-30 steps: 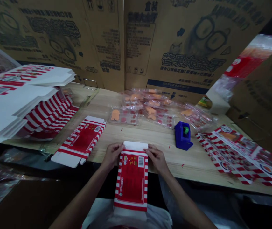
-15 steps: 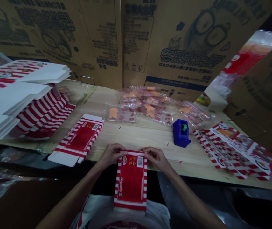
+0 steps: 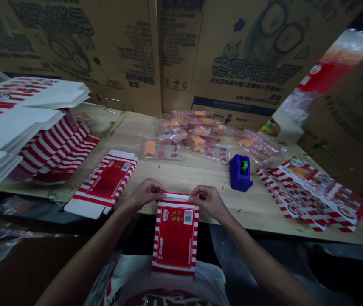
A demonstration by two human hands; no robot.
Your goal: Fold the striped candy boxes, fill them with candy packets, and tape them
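Note:
A red box with red-and-white striped edges (image 3: 175, 238) lies against my front at the table's near edge, its barcode side facing up. My left hand (image 3: 147, 193) pinches the left end of the white flap at its far end. The flap's right end is between the thumb and fingers of my right hand (image 3: 209, 199). To the left, a similar flattened box (image 3: 109, 180) with white flaps rests on the table. A blue tape dispenser (image 3: 240, 173) with a green core stands beyond my right hand.
Several clear packets with orange pieces (image 3: 197, 134) lie at the back of the wooden table (image 3: 168, 172). Stacked striped cartons (image 3: 50, 144) fill the left side. Striped printed cards (image 3: 311, 191) lie at the right. Large cardboard boxes (image 3: 232, 63) wall off the back.
Both hands have moved slightly away from me and a little apart at the box's far end. The flap there now stands out more from the red panel.

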